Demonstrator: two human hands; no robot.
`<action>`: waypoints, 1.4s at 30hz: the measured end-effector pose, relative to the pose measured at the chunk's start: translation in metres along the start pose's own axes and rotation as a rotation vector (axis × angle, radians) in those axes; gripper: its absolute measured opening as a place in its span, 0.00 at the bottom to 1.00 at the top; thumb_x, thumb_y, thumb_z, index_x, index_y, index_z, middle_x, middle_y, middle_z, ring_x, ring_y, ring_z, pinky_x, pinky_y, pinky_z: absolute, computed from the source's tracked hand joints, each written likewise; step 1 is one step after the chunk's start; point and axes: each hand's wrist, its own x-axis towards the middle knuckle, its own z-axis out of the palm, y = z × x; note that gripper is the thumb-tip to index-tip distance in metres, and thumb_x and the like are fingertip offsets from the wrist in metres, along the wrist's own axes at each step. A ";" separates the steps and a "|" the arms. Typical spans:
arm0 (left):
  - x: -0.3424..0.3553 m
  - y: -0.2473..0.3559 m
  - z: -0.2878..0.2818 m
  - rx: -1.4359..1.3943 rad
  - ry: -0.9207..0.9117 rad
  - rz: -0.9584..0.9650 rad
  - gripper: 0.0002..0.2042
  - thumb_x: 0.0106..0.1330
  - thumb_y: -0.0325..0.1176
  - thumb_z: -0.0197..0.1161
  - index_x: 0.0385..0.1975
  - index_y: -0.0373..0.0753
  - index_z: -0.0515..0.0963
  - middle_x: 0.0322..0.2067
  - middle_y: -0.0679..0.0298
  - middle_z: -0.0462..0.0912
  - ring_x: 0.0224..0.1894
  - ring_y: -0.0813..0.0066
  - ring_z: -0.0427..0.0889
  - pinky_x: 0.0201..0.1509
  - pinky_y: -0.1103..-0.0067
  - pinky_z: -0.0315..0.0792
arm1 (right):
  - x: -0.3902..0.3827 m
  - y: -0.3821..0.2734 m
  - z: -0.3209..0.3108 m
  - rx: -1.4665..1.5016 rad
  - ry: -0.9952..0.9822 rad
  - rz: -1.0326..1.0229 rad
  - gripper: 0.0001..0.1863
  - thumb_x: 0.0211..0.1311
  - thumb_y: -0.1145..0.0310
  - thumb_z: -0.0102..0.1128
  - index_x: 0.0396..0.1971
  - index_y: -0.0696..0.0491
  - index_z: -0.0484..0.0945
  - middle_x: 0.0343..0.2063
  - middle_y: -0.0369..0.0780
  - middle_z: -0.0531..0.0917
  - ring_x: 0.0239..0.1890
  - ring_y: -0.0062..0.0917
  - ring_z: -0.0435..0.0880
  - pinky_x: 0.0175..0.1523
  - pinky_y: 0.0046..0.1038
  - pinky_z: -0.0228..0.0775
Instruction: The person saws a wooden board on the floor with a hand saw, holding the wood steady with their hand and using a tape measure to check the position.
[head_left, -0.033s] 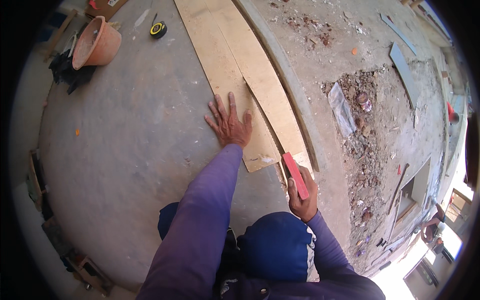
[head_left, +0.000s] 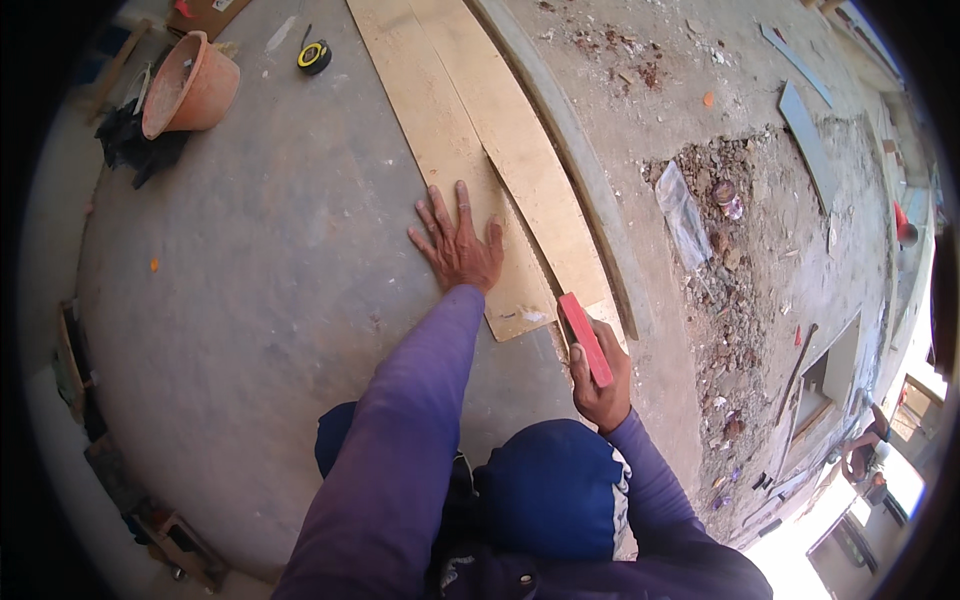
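A long plywood board (head_left: 435,110) lies on the concrete floor, split lengthwise by a narrow cut that runs out at its near end. My left hand (head_left: 462,250) presses flat on the board left of this cut, fingers spread. At the near end of the cut, my right hand (head_left: 606,385) is closed round the red handle of a hand saw (head_left: 586,340). Seen from above, the saw's blade is mostly hidden, edge-on in the cut. Sawdust lies around the near end of the board.
A raised concrete edge (head_left: 575,150) runs along the board's right side. Beyond it lie rubble (head_left: 730,260), a clear plastic bag (head_left: 682,215) and a grey-blue strip (head_left: 808,145). A tape measure (head_left: 314,57) and an orange bucket (head_left: 195,88) are at the far left.
My right hand and the saw handle have shifted slightly forward and to the left along the cut. My left hand stays flat on the board.
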 end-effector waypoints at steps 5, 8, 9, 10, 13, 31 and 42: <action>0.000 0.024 -0.001 -0.078 -0.059 0.008 0.40 0.77 0.64 0.50 0.85 0.57 0.50 0.85 0.54 0.39 0.86 0.45 0.37 0.84 0.39 0.32 | 0.120 0.022 0.035 0.025 0.097 -0.076 0.18 0.74 0.69 0.65 0.57 0.61 0.78 0.38 0.58 0.85 0.40 0.49 0.90 0.44 0.38 0.80; -0.002 0.018 0.001 -0.072 -0.048 0.007 0.40 0.77 0.64 0.50 0.85 0.57 0.50 0.85 0.53 0.39 0.86 0.45 0.37 0.84 0.40 0.32 | 0.079 0.014 0.028 0.019 0.061 -0.026 0.19 0.75 0.69 0.64 0.59 0.62 0.77 0.39 0.57 0.86 0.41 0.48 0.92 0.45 0.38 0.82; 0.001 0.011 0.003 -0.047 -0.030 0.003 0.40 0.77 0.64 0.50 0.85 0.57 0.51 0.85 0.53 0.39 0.86 0.45 0.37 0.84 0.40 0.32 | 0.051 0.010 0.021 0.021 0.063 -0.042 0.20 0.74 0.69 0.63 0.60 0.62 0.77 0.40 0.56 0.87 0.43 0.47 0.92 0.47 0.37 0.82; 0.000 0.005 0.004 -0.025 -0.019 -0.001 0.40 0.77 0.64 0.50 0.85 0.57 0.51 0.85 0.53 0.39 0.86 0.45 0.37 0.84 0.40 0.32 | 0.014 0.006 0.010 0.020 0.065 -0.053 0.21 0.74 0.69 0.63 0.61 0.63 0.76 0.41 0.55 0.88 0.45 0.46 0.93 0.48 0.35 0.82; 0.001 0.004 -0.002 0.005 -0.013 -0.005 0.40 0.77 0.64 0.50 0.85 0.56 0.51 0.85 0.53 0.39 0.86 0.45 0.37 0.84 0.40 0.33 | -0.035 0.004 -0.009 -0.065 0.051 -0.040 0.23 0.73 0.72 0.64 0.64 0.63 0.75 0.44 0.54 0.89 0.44 0.44 0.94 0.48 0.34 0.84; 0.000 0.012 -0.005 -0.008 -0.020 0.001 0.40 0.77 0.63 0.52 0.85 0.57 0.51 0.85 0.53 0.40 0.86 0.45 0.37 0.84 0.40 0.32 | 0.023 0.016 0.014 0.009 0.056 -0.010 0.22 0.72 0.73 0.66 0.63 0.63 0.76 0.44 0.56 0.89 0.43 0.45 0.94 0.46 0.35 0.84; 0.000 0.008 -0.005 -0.003 -0.049 -0.018 0.41 0.77 0.62 0.53 0.85 0.56 0.51 0.85 0.52 0.39 0.87 0.45 0.36 0.84 0.40 0.31 | -0.050 0.012 -0.021 -0.079 0.034 -0.058 0.25 0.72 0.72 0.64 0.65 0.64 0.75 0.46 0.55 0.89 0.45 0.42 0.95 0.48 0.35 0.85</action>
